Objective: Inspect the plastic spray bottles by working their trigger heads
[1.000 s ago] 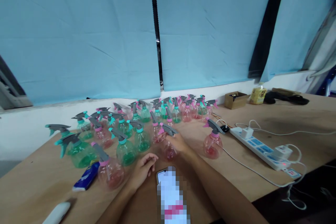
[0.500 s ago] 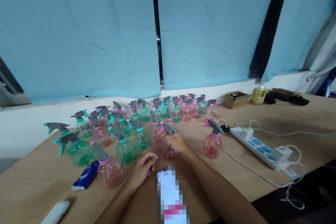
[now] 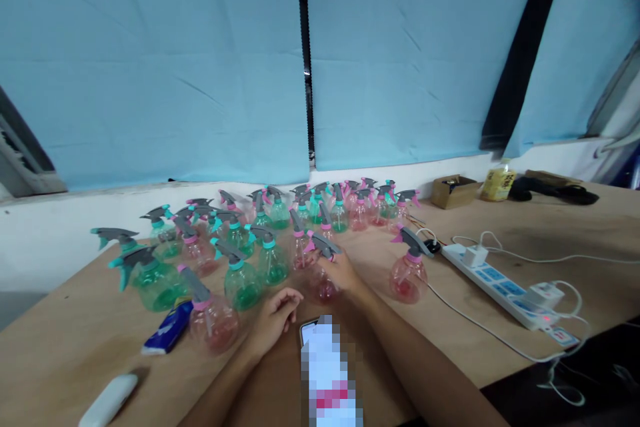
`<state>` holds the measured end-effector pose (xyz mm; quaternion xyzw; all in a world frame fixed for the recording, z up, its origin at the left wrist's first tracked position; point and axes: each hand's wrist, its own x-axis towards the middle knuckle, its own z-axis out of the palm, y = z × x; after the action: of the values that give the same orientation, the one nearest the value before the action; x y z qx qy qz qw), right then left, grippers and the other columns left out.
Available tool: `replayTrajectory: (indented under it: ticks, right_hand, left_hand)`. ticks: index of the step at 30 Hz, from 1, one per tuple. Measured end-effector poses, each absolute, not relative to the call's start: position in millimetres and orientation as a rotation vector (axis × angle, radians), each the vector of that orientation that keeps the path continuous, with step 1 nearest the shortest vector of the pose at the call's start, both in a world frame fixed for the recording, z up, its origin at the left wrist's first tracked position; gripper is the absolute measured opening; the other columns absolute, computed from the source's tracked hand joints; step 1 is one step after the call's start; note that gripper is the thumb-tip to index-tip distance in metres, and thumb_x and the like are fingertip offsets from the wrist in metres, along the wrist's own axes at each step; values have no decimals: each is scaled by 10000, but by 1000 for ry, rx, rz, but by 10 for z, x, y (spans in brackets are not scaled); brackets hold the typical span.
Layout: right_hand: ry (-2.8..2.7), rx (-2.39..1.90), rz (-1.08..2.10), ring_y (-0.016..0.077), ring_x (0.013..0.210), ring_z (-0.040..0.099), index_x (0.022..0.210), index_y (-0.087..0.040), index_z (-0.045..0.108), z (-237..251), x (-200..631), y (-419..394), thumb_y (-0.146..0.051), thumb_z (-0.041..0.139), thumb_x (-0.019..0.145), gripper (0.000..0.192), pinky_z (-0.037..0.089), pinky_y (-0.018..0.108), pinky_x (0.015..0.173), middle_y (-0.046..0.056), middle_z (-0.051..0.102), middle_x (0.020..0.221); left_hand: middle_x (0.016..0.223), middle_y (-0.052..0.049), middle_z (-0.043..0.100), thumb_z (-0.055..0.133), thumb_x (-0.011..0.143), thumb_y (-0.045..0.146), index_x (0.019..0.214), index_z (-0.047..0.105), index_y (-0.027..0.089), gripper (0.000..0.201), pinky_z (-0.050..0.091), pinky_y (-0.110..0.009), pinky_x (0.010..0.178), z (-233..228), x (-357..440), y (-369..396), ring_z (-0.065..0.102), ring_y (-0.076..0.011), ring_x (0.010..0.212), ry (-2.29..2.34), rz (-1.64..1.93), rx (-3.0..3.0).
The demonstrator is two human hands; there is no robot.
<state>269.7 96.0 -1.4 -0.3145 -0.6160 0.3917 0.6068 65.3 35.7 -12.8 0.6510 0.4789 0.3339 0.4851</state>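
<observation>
My right hand (image 3: 339, 270) is wrapped around the neck of a pink spray bottle (image 3: 324, 290), just below its grey and pink trigger head. The bottle stands upright on the table, partly covered by my fingers. My left hand (image 3: 277, 313) rests on the wood with its fingers loosely curled in, nothing visible in them. Close by it stand a green spray bottle (image 3: 243, 288) and a clear pink spray bottle (image 3: 215, 325). Between my forearms lies a phone (image 3: 310, 333), its screen mostly blurred out.
Many more pink and green spray bottles (image 3: 273, 263) crowd toward the wall. One pink spray bottle (image 3: 409, 280) stands apart at right, near a power strip (image 3: 500, 287) with cables. A blue packet (image 3: 170, 328) and a white object (image 3: 109, 401) lie left. A cardboard box (image 3: 454, 193) sits at the back.
The whole view has shifted slightly, so things appear a little farther right. My right hand stays on the same pink bottle, and my left hand keeps its curled pose.
</observation>
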Motion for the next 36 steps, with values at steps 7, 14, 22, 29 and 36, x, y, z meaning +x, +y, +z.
replayTrajectory:
  ticks: [7, 14, 22, 29, 36]
  right_hand:
    - [-1403, -771, 882, 140, 674, 608, 764, -197, 677, -23, 2695, 956, -241, 599, 774, 90, 482, 269, 677, 2, 667, 730]
    - [-1390, -768, 901, 143, 706, 607, 793, -188, 674, -19, 2683, 952, -260, 612, 773, 97, 485, 273, 712, 6, 667, 755]
    - [-1412, -776, 853, 107, 617, 493, 778, -193, 628, 58, 2685, 882, -215, 586, 750, 55, 430, 231, 623, -36, 564, 686]
    - [-1303, -949, 486, 158, 718, 532, 977, -216, 630, -2, 2823, 922, -198, 552, 754, 237, 457, 271, 719, 1, 595, 788]
    - [-1100, -1268, 62, 269, 1025, 568, 1287, -180, 406, -25, 3140, 973, -194, 487, 784, 510, 425, 424, 929, 135, 563, 1158]
  left_hand:
    - [564, 64, 495, 558, 810, 544, 902, 627, 191, 371, 255, -192, 436, -120, 663, 350, 396, -86, 442, 1157, 832, 1565]
    - [562, 65, 497, 548, 810, 573, 890, 627, 195, 395, 259, -198, 448, -108, 673, 346, 390, -86, 441, 1157, 808, 1590]
    - [568, 64, 500, 535, 839, 560, 900, 633, 196, 382, 276, -207, 469, -148, 653, 354, 396, -88, 448, 1132, 800, 1614]
    - [570, 63, 494, 539, 824, 578, 885, 626, 193, 399, 277, -212, 473, -85, 683, 323, 403, -97, 463, 1137, 797, 1604]
    - [572, 64, 502, 535, 820, 579, 900, 623, 189, 407, 272, -211, 468, -79, 672, 325, 394, -92, 452, 1139, 788, 1604]
